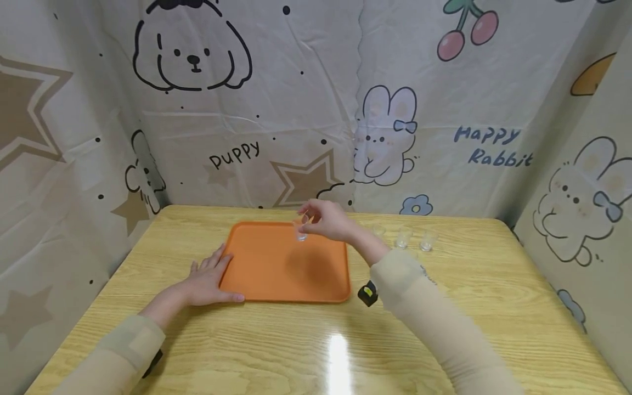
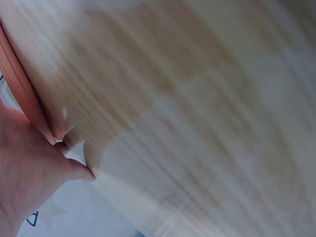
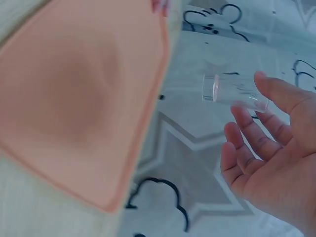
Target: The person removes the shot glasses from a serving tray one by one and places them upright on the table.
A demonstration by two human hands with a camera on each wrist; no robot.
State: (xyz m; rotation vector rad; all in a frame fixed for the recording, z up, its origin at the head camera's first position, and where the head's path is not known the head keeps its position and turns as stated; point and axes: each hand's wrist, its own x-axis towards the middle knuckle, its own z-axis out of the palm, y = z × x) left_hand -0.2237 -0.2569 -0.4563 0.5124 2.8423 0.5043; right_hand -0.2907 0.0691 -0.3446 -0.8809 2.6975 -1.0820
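Note:
My right hand point(image 1: 323, 220) pinches a small clear shot glass point(image 1: 302, 236) between thumb and fingers, above the far part of an orange tray point(image 1: 281, 269). In the right wrist view the glass point(image 3: 234, 91) has a thick base and looks bare inside; the right hand point(image 3: 276, 143) holds it near its rim. My left hand point(image 1: 209, 280) rests at the tray's left edge with its fingers spread, the thumb along the near left corner. The left wrist view shows the left hand point(image 2: 29, 168) against the tray's side point(image 2: 22, 84).
Several more clear glasses stand on the wooden table point(image 1: 296, 345) right of the tray, among them one glass point(image 1: 427, 241) and another glass point(image 1: 402, 238). A black strap piece point(image 1: 367, 293) hangs by the right wrist. Printed curtains point(image 1: 296, 109) close off the back and sides.

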